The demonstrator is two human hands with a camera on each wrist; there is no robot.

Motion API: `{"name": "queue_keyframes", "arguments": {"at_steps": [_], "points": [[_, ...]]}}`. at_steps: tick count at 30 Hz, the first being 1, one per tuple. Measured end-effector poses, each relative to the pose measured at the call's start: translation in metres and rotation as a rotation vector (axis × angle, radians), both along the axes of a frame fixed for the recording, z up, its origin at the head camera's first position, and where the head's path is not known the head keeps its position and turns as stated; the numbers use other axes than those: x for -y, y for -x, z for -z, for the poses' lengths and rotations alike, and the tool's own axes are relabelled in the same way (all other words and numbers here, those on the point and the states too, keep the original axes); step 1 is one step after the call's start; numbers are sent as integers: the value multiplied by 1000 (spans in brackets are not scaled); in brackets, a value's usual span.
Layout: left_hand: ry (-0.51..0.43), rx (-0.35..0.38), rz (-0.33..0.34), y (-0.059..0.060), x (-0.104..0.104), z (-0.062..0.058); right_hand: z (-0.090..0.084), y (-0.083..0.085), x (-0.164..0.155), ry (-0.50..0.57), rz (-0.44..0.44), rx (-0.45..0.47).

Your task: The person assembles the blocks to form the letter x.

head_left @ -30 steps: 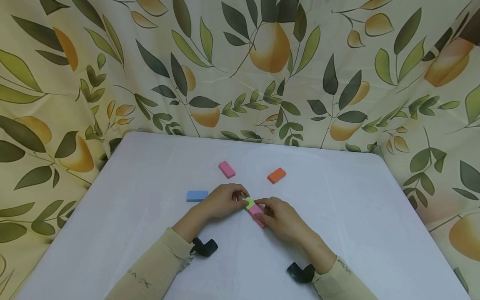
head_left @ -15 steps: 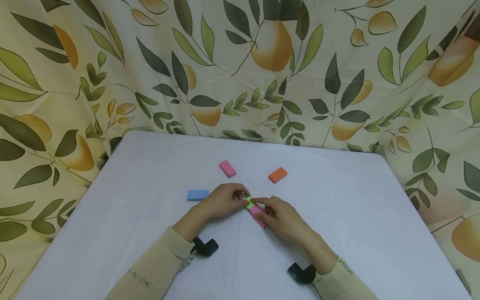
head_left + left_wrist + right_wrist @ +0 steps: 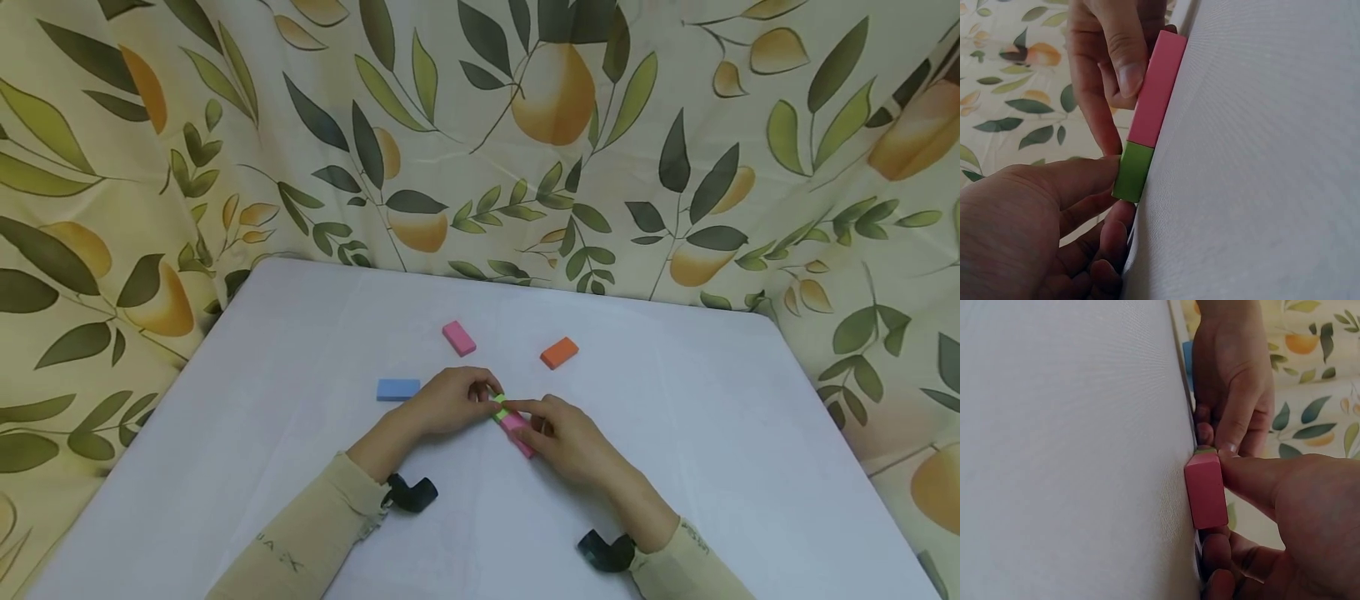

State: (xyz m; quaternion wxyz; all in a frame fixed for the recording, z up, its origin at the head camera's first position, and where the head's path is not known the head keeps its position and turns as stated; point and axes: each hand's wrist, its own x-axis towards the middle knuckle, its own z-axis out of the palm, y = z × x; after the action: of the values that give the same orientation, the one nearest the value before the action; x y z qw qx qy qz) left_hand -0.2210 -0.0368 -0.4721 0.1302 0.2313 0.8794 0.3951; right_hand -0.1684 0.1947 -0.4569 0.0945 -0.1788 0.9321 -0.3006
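Note:
A green block (image 3: 1133, 173) and a pink block (image 3: 1157, 90) lie end to end on the white table, forming one slanting bar in the head view. My left hand (image 3: 452, 402) pinches the green block at the bar's far end, thumb on its near side. The pink block (image 3: 1207, 495) is gripped by my right hand (image 3: 567, 437), with the thumb against its near side. The right index finger reaches along to the green block, overlapping it and the left thumb tip in the head view. Fingers partly cover both blocks.
Left of the left hand lies a blue block (image 3: 397, 389), partly behind the wrist. Farther back are another pink block (image 3: 459, 338) and an orange block (image 3: 559, 352). A curtain with a fruit and leaf print hangs behind the white table (image 3: 675, 400).
My right index finger has slid left over the green block, toward the left thumb. The left hand keeps its pinch, and the bar has hardly moved. The head view has shifted slightly.

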Motion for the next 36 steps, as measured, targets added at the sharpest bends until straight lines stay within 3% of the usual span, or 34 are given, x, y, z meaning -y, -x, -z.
{"name": "queue_keyframes", "arguments": {"at_steps": [36], "points": [[27, -1, 4, 4, -2, 4, 2, 0, -4, 45, -8, -4]]}}
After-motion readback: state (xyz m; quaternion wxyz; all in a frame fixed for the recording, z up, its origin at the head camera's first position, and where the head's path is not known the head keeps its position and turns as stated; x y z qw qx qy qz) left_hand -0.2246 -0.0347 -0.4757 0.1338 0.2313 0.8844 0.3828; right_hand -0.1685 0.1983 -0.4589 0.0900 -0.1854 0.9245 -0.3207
